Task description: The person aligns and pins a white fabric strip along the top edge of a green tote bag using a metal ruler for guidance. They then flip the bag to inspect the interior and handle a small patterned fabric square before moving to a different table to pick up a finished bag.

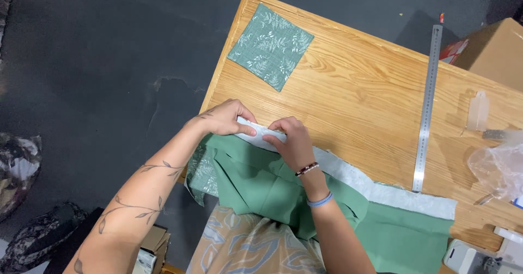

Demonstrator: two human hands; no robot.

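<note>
Nearest to me, at six o'clock, green fabric (272,189) drapes off the front edge of the wooden surface (354,94) and over a patterned lap. Along its far side runs a pale folded strip (376,186), stretching from the hands toward four o'clock.

My left hand (226,119) and right hand (289,138) sit almost touching at the centre of view. Both sets of fingers are pressed together, pinching the near-left end of that pale strip. I judge the step in hand to be folding or creasing this edge; the next move would call for sliding the pinch along the strip toward four o'clock while keeping the fold even.

Beyond the hands, toward one o'clock, bare wood gives open room. A long steel ruler (426,108) lies at three o'clock, well apart from the hands. A square leaf-print cloth (271,46) rests at twelve o'clock near the surface's left edge, which drops to dark floor at nine o'clock. Clear plastic wrap (498,168) and a cardboard box (490,48) crowd the far right.
</note>
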